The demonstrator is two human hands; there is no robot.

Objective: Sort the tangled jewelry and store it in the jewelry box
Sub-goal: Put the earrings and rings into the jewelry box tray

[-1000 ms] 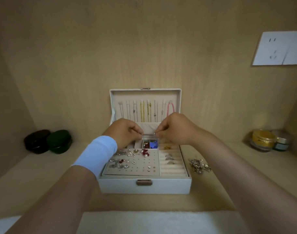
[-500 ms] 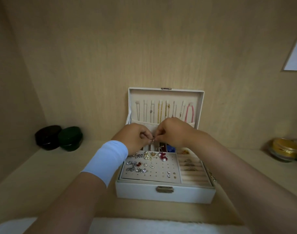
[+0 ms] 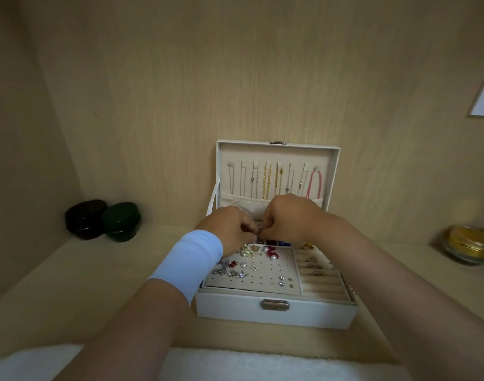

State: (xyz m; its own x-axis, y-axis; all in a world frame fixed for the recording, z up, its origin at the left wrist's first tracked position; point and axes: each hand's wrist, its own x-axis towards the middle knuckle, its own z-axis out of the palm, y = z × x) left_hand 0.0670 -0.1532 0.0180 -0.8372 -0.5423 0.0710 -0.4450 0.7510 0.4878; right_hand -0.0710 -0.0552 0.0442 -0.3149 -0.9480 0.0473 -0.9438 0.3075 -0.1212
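Note:
A white jewelry box point(image 3: 276, 314) stands open on the wooden shelf. Its raised lid point(image 3: 276, 149) holds several hanging necklaces point(image 3: 267, 182) and a pink cord point(image 3: 314, 185). Earrings point(image 3: 252, 259) sit on the perforated panel, and rings point(image 3: 313, 266) fill the slots at the right. My left hand point(image 3: 227, 232) and my right hand point(image 3: 287, 218) meet above the back compartments. Both pinch a small piece of jewelry point(image 3: 258, 234) between their fingertips; it is too small to make out. A light blue band point(image 3: 191, 259) wraps my left wrist.
Two dark round cases, one black point(image 3: 85, 218) and one green point(image 3: 121, 221), sit at the back left. A gold-lidded jar point(image 3: 466, 244) stands at the far right. A white cloth point(image 3: 235, 364) lies along the near edge. Wooden walls close in on all sides.
The view has swung left, so the box now sits right of centre and the loose pile on the shelf is hidden. My hands have drawn closer together, fingertips touching.

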